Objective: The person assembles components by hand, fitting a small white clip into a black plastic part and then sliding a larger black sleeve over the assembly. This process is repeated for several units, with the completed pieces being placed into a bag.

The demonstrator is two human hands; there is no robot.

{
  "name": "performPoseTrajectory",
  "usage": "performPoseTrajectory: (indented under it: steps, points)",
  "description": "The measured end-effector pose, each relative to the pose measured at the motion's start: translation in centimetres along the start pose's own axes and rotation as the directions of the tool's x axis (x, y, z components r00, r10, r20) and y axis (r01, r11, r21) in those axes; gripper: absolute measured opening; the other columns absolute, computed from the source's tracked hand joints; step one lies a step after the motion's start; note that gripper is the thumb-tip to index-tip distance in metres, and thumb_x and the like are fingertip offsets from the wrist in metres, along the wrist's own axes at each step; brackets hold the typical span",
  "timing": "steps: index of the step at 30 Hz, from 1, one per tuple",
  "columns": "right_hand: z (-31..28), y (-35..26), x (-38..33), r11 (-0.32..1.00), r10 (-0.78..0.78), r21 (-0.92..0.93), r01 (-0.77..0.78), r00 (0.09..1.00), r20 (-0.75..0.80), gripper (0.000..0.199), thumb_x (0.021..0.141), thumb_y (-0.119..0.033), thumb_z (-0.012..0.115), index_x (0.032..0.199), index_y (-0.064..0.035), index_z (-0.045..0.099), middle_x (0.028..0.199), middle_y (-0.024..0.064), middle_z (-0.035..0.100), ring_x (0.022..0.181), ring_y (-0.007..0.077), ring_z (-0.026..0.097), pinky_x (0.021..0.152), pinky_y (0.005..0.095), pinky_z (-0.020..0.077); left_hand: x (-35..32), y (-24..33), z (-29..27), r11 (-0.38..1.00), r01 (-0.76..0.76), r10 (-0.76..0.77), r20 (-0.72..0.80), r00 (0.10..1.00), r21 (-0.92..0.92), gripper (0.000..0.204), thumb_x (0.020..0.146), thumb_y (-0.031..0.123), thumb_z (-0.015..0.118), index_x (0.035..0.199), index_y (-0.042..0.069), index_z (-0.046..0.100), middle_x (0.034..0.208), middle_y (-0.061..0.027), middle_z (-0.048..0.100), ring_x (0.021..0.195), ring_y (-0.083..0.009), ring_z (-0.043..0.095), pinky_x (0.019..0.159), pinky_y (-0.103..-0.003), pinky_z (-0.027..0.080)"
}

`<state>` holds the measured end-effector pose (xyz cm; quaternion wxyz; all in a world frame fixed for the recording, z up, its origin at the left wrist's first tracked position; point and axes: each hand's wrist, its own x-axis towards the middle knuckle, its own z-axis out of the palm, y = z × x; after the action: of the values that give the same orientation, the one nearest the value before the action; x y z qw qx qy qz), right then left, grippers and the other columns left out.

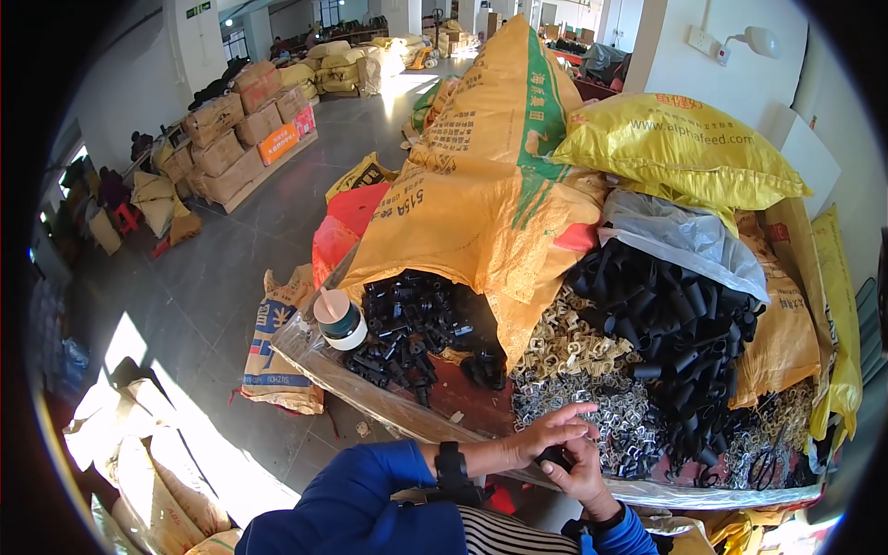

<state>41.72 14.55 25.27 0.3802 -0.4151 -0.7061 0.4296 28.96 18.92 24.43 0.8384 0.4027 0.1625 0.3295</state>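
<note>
Just beyond the table's front edge, my left hand (535,438) and my right hand (588,472) come together. A small black plastic part (555,456) sits between them, mostly covered by fingers. My left hand grips it from the left with its forefinger stretched out, and my right thumb and fingers close on it from the other side. Right behind the hands lies a heap of small silvery metal clips (583,421). Beside it spreads a pile of black plastic tubes (680,324), with cream plastic pieces (573,347) farther back.
Black fittings (416,319) spill from a large orange woven sack (462,203). A white-and-dark tub (340,324) with a brush-like handle stands at the table's left edge. A yellow sack (684,143) rests on top at right. Cartons (231,166) are stacked across the floor.
</note>
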Motion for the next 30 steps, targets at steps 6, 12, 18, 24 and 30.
performPoseTrajectory:
  steps: [6, 12, 18, 24, 30]
  points:
    - [-0.9, 1.3, 0.0, 0.999, -0.035, 0.034, 0.037, 0.999, -0.038, 0.032, 0.064, -0.025, 0.066, 0.082, 0.0000, 0.055, 0.070, 0.0076, 0.056, 0.064, 0.0197, 0.053, 0.061, 0.0292, 0.0418, 1.3, -0.8, -0.2, 0.991, -0.078, 0.076, 0.025, 0.997, 0.109, 0.058, 0.079, 0.031, 0.046, 0.126, 0.006, 0.023, 0.105, -0.0129, 0.047, 0.095, -0.0183, 0.045, 0.085, -0.031, 0.035]
    - [-1.8, 1.1, 0.7, 0.999, 0.018, 0.050, -0.015, 0.999, -0.046, 0.032, 0.065, -0.023, 0.065, 0.083, 0.0004, 0.054, 0.069, 0.0082, 0.056, 0.062, 0.0183, 0.053, 0.058, 0.0274, 0.0423, 2.5, -1.4, -0.1, 0.998, -0.069, 0.069, -0.060, 0.996, 0.002, 0.061, 0.076, 0.033, 0.050, 0.125, 0.006, 0.024, 0.108, -0.0107, 0.045, 0.095, -0.0164, 0.045, 0.086, -0.029, 0.034]
    - [-3.7, 2.3, 1.0, 0.990, 0.038, 0.139, -0.026, 0.996, -0.085, 0.037, 0.067, -0.026, 0.063, 0.090, 0.0012, 0.052, 0.073, 0.0105, 0.057, 0.068, 0.0193, 0.056, 0.062, 0.0276, 0.0440, 3.1, -3.0, -0.2, 0.989, 0.071, -0.097, -0.208, 0.973, -0.129, 0.057, 0.077, 0.019, 0.050, 0.126, 0.008, 0.023, 0.110, -0.0063, 0.042, 0.095, -0.0151, 0.045, 0.086, -0.031, 0.036]
    - [-5.7, 0.8, -0.5, 0.993, -0.070, -0.105, 0.053, 0.983, -0.171, 0.043, 0.068, -0.028, 0.062, 0.096, 0.0026, 0.049, 0.076, 0.0121, 0.057, 0.072, 0.0203, 0.057, 0.066, 0.0291, 0.0447, 2.7, -3.5, 1.7, 0.930, 0.309, -0.324, -0.046, 0.945, -0.197, 0.055, 0.077, 0.016, 0.054, 0.124, 0.009, 0.026, 0.105, -0.0051, 0.045, 0.094, -0.0139, 0.046, 0.081, -0.030, 0.041]
    - [-7.2, 0.8, -5.1, 0.995, -0.014, -0.100, -0.016, 0.955, -0.296, 0.041, 0.069, -0.025, 0.059, 0.097, 0.0037, 0.048, 0.075, 0.0120, 0.057, 0.069, 0.0197, 0.056, 0.064, 0.0299, 0.0441, 2.1, -2.5, 3.4, 0.911, 0.392, -0.375, -0.138, 0.917, 0.130, 0.049, 0.078, 0.026, 0.056, 0.118, 0.007, 0.034, 0.094, -0.0063, 0.052, 0.083, -0.0158, 0.053, 0.069, -0.027, 0.045]
